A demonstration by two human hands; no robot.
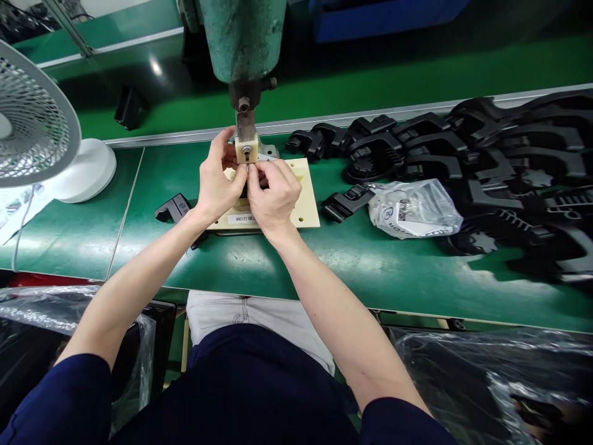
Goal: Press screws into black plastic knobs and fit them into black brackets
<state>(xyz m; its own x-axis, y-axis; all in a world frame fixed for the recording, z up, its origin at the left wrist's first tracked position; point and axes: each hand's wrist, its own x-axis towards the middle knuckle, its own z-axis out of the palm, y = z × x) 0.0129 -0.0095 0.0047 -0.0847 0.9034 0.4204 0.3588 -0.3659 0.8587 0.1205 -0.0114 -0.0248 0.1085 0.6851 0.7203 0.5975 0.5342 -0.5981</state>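
Both hands meet just below the cream tip block (246,150) of a green press (243,43). My left hand (221,176) is at the block's left side, its thumb and a finger pinched on something too small to make out. From the right, my right hand (274,190) pinches at the same spot, fingertips touching those of the left. Beneath them lies a cream fixture plate (308,191) with a printed label (241,219). A dark part on the plate is mostly hidden by the hands.
Black plastic parts (417,148) are heaped along the right of the green table (222,262). A clear bag (414,209) lies beside a single black part (345,203). Another black part (173,208) sits left of the plate. A fan (34,117) stands far left.
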